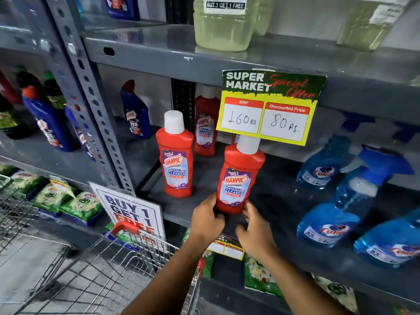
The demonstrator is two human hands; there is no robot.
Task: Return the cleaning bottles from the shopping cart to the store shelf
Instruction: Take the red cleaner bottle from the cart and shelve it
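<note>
We see a grey shelf point(284, 198) above a cart point(109, 264); both hands' grips point(208, 218) point(255, 228) spread beside 1 red bottle point(238, 178), its cap behind a tag point(270, 105).

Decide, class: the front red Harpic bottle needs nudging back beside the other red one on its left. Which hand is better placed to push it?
Right, probably. The right hand sits at the front red Harpic bottle's right base, so it can push leftward toward the other red bottle; the left hand is in the way.
</note>
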